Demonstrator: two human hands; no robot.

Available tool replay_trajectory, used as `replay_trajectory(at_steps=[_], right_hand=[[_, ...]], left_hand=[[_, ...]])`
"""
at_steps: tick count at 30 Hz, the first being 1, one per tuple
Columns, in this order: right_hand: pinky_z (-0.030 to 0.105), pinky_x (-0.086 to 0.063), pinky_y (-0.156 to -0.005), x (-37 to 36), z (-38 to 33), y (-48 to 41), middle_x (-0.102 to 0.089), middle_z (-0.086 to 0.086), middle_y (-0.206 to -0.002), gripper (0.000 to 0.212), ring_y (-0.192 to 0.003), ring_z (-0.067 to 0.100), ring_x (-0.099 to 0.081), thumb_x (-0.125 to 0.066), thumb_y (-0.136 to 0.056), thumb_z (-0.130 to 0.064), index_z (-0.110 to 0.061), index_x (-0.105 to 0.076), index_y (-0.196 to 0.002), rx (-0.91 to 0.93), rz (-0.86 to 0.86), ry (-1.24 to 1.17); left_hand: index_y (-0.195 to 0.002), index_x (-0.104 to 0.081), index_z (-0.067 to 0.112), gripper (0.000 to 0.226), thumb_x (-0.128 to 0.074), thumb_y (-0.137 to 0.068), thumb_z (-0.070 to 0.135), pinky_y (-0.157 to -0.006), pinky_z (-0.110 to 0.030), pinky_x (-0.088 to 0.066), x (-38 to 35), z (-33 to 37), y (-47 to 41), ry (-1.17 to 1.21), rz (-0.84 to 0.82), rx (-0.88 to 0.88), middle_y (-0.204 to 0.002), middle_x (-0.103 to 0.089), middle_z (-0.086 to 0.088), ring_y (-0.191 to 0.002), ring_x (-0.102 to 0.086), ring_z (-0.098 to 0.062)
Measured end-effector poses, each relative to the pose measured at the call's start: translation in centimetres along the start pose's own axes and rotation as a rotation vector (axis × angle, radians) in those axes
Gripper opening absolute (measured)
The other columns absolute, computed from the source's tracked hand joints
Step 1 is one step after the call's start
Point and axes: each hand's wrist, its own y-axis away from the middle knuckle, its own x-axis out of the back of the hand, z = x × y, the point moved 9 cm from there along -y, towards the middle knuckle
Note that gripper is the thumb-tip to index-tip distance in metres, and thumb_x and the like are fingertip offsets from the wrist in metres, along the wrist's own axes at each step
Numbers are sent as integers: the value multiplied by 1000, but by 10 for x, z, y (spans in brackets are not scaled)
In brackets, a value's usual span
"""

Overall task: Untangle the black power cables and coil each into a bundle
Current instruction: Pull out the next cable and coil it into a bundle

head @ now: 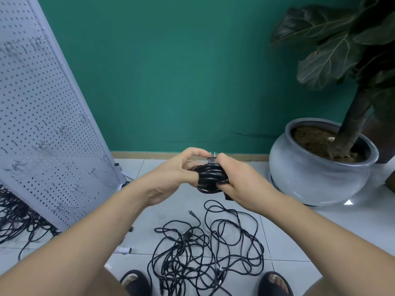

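Note:
A coiled black cable bundle (210,175) is held up in front of me between both hands. My left hand (179,169) has fingers through the coil and its fingertips pinch near the plug (212,160), whose metal prongs stick up. My right hand (237,180) grips the bundle's right side with curled fingers. Below, on the tiled floor between my feet, lies a tangled heap of black power cables (205,251) with a loose plug (192,213) at its upper left.
A white pegboard panel (42,124) leans at the left with more black cables (15,218) under it. A grey ceramic pot (316,176) with a large-leafed plant stands at the right against the green wall. My sandalled feet (136,283) flank the heap.

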Motion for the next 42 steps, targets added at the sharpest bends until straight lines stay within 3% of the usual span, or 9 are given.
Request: replay_trajectory(at_steps=[3,6,10,15,20,26,36,39,42], right_hand=[[32,-32,-64,-6,-6,1,-46,-18,-86,26,-76,14,-45,-62,-104,-24,-25,-36,-98,38,-13,55],[32,-30,-66,-12,-10,0,-43,-21,-87,31,-80,12,-41,-62,-103,-24,-29,-32,-98,75,-32,66],[33,-29,-66,-20,-11,-1,-43,-17,-90,31,-80,12,-42,-62,-104,-26,-30,-31,-99,90,-56,68],[34,-38,-68,-27,-12,-1,-51,-13,-96,25,-85,17,-50,-62,-103,-26,-25,-37,-105,81,-77,42],[37,-41,-69,-29,-4,-7,-54,-15,-92,24,-84,18,-54,-64,-101,-22,-22,-40,-104,29,-87,-15],[41,-50,-68,-23,-3,-12,-62,-5,-87,28,-77,17,-59,-64,-100,-25,-20,-37,-97,-41,-69,-65],[36,-41,-57,-29,-24,-6,-59,-3,-80,31,-71,21,-57,-58,-100,-29,-26,-29,-87,-64,-99,-30],[32,-40,-56,-31,-26,-6,-59,-3,-80,33,-72,20,-58,-58,-101,-26,-29,-29,-86,-72,-91,-32],[27,-38,-53,-29,-12,-10,-57,-2,-73,29,-64,14,-51,-62,-98,-18,-22,-35,-89,-156,-7,-169]], left_hand=[[-134,-53,18,51,-72,-87,21,-89,-36,-43,20,-7,-5,50,103,66,-106,-76,-11,-87,-64,-20],[-133,-65,13,47,-81,-93,34,-97,-39,-50,21,-18,-14,-35,92,95,-116,-78,-15,-99,-71,-25],[-107,-78,4,30,-79,-92,30,-90,-34,-47,28,-22,-17,-48,118,124,-103,-77,-12,-91,-66,-22],[-104,-71,14,32,-80,-91,41,-84,-38,-42,21,-29,-16,-15,69,168,-100,-66,-14,-92,-55,-24],[-83,-70,18,22,-72,-101,32,-73,-29,-45,29,-24,-19,-65,212,84,-81,-70,-1,-71,-60,-15],[-89,-71,11,25,-66,-106,29,-83,-30,-53,46,-18,-18,25,424,22,-88,-79,-2,-74,-69,-12],[-87,-73,7,29,-67,-105,29,-49,-18,-47,59,-38,-23,174,559,218,-85,-76,-9,-78,-59,-26],[-85,-70,8,25,-69,-104,25,-50,-21,-46,59,-42,-27,236,609,234,-79,-77,-4,-71,-66,-20],[-91,-73,8,25,-67,-105,28,-57,-22,-42,62,-28,-26,192,669,132,-87,-79,-3,-68,-64,-15]])
